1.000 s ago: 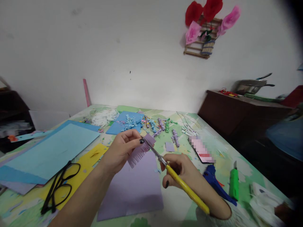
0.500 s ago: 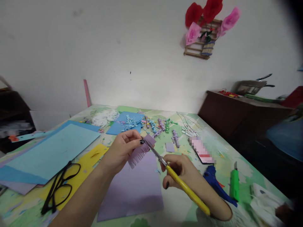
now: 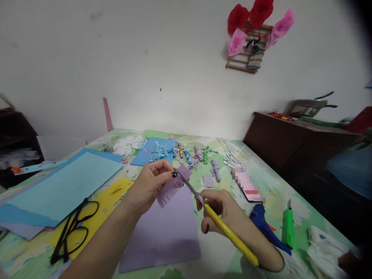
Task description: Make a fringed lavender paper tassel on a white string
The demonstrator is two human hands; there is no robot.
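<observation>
My left hand pinches a small piece of purple paper whose lower edge is cut into a fringe. In my right hand is a pair of scissors with yellow handles, the fingers closed around it. The blades lie against the fringed paper, close to my left thumb; their tips are partly hidden there. Below both hands a larger purple sheet is flat on the table. A small purple square lies beyond my right hand.
Black glasses rest on yellow paper at left, beside blue sheets. Curled paper pieces lie farther back. To the right are a phone, a blue glue gun and a green utility knife with its blade out.
Both hands stay almost in place. My right thumb and the scissor handles have shifted very slightly; the fringed paper is still held at the blades.
</observation>
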